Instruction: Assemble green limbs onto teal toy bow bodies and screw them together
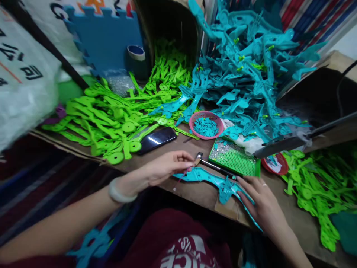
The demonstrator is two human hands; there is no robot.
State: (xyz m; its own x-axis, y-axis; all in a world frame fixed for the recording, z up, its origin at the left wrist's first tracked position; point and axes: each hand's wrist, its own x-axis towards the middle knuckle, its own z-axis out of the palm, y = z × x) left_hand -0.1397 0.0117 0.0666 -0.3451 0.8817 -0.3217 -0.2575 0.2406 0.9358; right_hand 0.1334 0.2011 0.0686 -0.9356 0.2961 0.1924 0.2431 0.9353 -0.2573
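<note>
A long turquoise plastic part [199, 174] lies along the table's front edge, with a raised bracket near its right half. My right hand [260, 197] grips its right end, the fingers reaching over the top. My left hand [167, 166] is above the part's left end, thumb and fingers pinched together. What the pinch holds is too small and blurred to make out; a thin purplish streak shows below it. Just behind the part lies a slim black rod-like tool [217, 166] with a shiny metal head, close to my left fingertips.
A pink basket [190, 124] holds small turquoise pieces. Beside it sits a green perforated tray [237, 163] with small metal bits. A phone [157, 140] lies left, by piled lime-green parts [97, 115]. Turquoise parts [245, 70] are heaped behind. A red basket [286, 167] stands right.
</note>
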